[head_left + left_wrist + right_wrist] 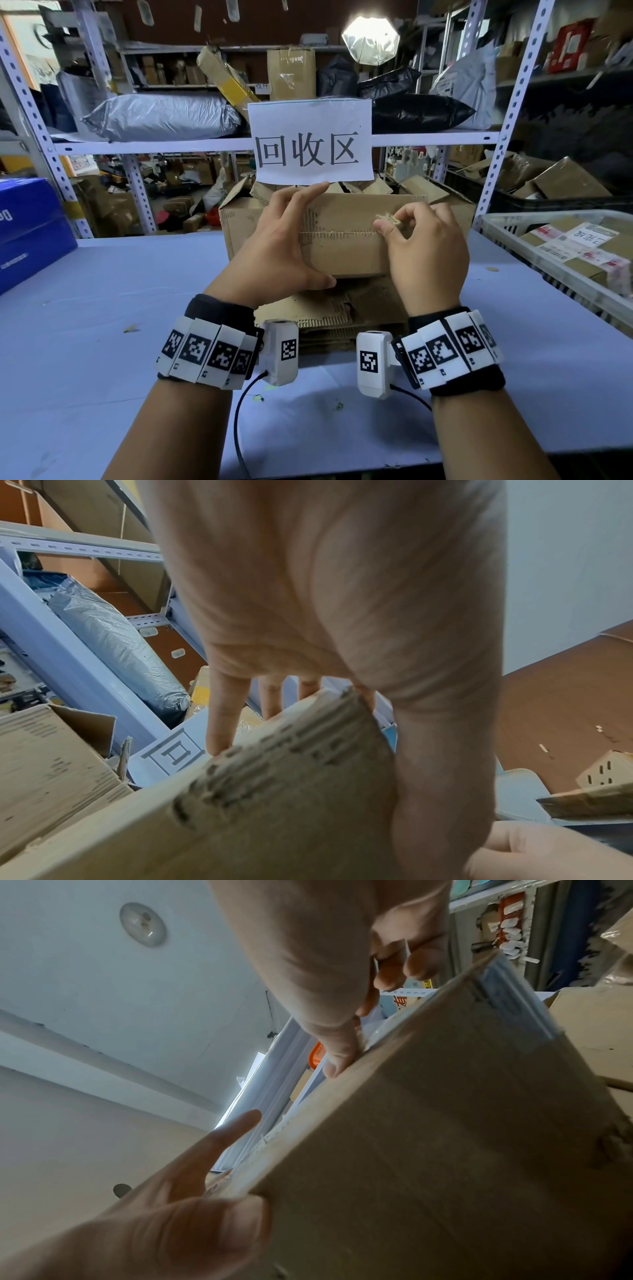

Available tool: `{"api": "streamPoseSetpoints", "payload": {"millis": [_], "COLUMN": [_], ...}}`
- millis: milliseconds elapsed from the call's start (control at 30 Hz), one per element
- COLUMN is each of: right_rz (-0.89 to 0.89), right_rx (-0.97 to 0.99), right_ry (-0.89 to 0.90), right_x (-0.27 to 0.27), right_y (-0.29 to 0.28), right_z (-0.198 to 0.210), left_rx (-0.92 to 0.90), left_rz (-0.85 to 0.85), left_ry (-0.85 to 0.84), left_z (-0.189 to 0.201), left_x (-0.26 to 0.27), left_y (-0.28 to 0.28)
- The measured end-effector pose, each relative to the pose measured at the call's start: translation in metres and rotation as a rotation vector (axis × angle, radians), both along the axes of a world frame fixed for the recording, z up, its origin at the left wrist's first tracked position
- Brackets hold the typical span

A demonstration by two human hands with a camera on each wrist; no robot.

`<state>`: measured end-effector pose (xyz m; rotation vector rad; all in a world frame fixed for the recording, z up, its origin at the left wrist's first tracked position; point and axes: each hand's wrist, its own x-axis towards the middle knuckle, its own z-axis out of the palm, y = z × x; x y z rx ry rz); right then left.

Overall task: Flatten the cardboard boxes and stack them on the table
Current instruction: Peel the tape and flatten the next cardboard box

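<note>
Now box (pixel 346 236) between hands: left hand (pixel 274 246) grips side, right hand (pixel 424 250) pinches tape scrap (pixel 388 219).

Brown cardboard box (pixel 346 236) held up: left end hidden behind left hand (pixel 277 246), right end behind right hand (pixel 424 253). Scrap pinched in right fingertips (pixel 390 222) too small to tell tape or cardboard. Flattened cardboard stack (pixel 329 311) at 6 o'clock of box partly covered by wrists. Blue carton (pixel 27 233) at 9 o'clock cut by frame edge. Wrist views blurred up close.
</note>
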<state>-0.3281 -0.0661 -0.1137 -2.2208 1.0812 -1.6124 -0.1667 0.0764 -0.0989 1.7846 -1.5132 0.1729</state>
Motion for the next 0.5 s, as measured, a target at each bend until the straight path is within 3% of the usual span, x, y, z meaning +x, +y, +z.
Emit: {"api": "streamPoseSetpoints", "payload": {"millis": [500], "right_rz": [0.058], "right_rx": [0.062], "right_ry": [-0.03], "right_x": [-0.0035], "right_y": [-0.0057], "right_z": [0.0003], "left_rx": [0.007], "left_rz": [-0.011], "left_ry": [0.001], "left_z": [-0.0003], "left_x": [-0.0006], "left_y": [-0.0004]}}
